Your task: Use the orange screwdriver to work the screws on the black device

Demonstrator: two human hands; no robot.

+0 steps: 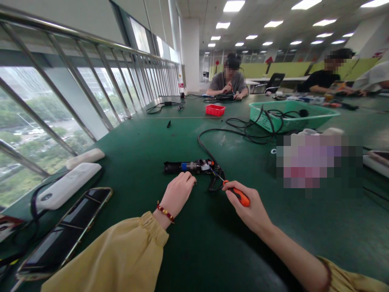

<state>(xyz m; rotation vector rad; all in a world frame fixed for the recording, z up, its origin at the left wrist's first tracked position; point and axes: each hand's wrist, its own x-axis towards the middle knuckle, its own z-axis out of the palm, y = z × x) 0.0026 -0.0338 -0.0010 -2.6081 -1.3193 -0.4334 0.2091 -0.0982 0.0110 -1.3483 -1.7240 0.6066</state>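
Observation:
An opened black tube-shaped electrical device (174, 167) lies on the green table in front of me. Its bare right part shows a blue band, small parts and wires, and a black cable runs out of it. My right hand (247, 202) grips an orange-and-black screwdriver (242, 197), whose metal shaft slants up to the wired end of the device. Just on the near side of the device is my left hand (180, 190), fingers curled together. A small dark bit shows at its fingertips; what it holds, if anything, is hidden.
A green basket (293, 126) with black cables stands at back right, with a small red tray (215, 110) left of it. At left lie a phone (65, 231) and a white power bank (71, 184). A blurred pinkish item (310, 160) is at right. Co-workers (228, 79) sit beyond.

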